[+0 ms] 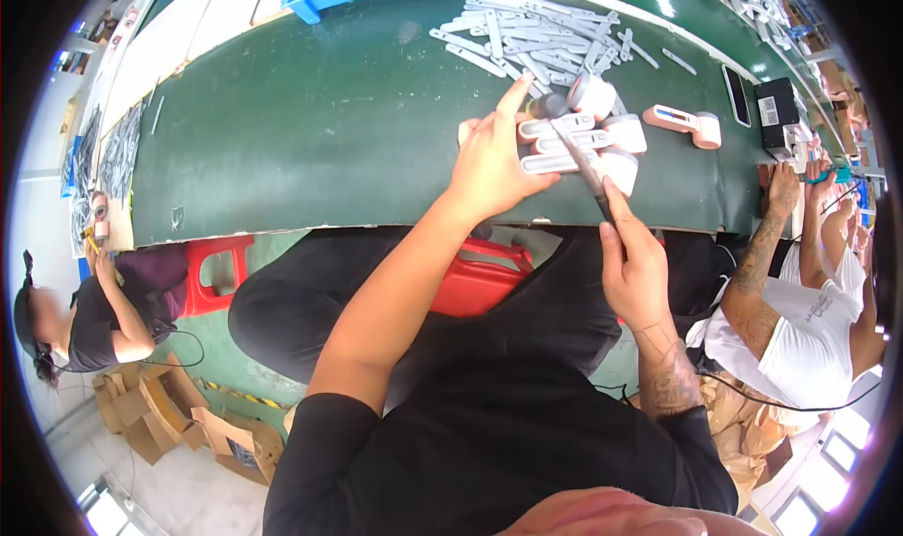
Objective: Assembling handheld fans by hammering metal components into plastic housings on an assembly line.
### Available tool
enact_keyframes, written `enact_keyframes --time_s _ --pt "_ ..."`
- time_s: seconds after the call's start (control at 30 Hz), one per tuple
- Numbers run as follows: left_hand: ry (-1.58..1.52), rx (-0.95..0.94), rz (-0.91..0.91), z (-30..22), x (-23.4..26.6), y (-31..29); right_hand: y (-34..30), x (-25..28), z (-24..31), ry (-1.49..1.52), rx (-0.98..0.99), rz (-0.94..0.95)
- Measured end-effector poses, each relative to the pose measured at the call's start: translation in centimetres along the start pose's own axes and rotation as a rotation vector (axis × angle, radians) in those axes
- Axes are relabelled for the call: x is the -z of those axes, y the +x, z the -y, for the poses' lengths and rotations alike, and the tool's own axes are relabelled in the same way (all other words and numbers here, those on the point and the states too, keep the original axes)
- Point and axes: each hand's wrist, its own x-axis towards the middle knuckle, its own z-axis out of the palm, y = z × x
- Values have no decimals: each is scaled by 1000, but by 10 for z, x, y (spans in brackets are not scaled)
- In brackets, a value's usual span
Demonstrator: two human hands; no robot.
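While the right hand (640,265) has its fingers wrapped around the lower end of a dark-headed mallet (580,157), the handle slants up and leftward across a close-set group of pale handheld devices (576,141). Their bodies lie lengthwise left to right, rounded heads at the right. The left hand (491,169) is nearer, fingers spread just beside the bodies' left ends; whether they grip cannot be told. From the right fingers, the group lies up and left on the green tabletop (301,141). Beyond it lies a heap of grey strips (541,42); to the right, a separate pale device (679,120).
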Motion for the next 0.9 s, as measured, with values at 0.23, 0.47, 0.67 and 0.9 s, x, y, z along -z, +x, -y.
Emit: enact_keyframes --time_s 0.23,0.47,0.67,0.9 --pt "-21 41 54 -3 2 0 2 4 -2 83 -41 -49" --pt "117 -42 65 -20 7 6 -5 21 -55 443 -303 -251" --pt "107 -146 85 -22 -10 14 10 60 -82 440 -411 -518" --pt "67 51 -230 -14 89 -37 50 85 -156 187 -334 -616"
